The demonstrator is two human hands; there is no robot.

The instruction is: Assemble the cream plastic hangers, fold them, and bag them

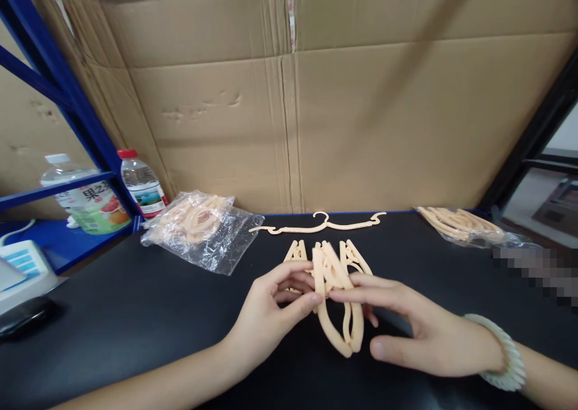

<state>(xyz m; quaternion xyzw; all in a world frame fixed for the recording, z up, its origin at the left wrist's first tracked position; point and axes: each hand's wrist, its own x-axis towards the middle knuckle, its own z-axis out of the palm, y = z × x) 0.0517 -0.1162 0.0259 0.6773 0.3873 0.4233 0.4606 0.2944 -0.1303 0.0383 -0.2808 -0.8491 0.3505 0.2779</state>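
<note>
Near the table's front middle, my left hand (pixel 262 316) pinches a folded cream plastic hanger (pixel 356 326) between thumb and fingers, on its left side. My right hand (pixel 427 329) touches the right side of that hanger with stretched fingers, its thumb held apart. Just behind it lie more folded hangers, one at the left (pixel 295 251) and one at the right (pixel 357 254), partly hidden by the hands and the front hanger. Farther back, an unfolded hanger (pixel 307 229) lies spread out with its hook pointing away from me.
Clear plastic bags of hangers lie at back left (pixel 198 223) and back right (pixel 460 223). A red-capped bottle (pixel 143 184) and a larger labelled bottle (pixel 93 202) stand at left. A black mouse-like object (pixel 27 316) is at the left edge. A cardboard wall (pixel 383 115) closes the back.
</note>
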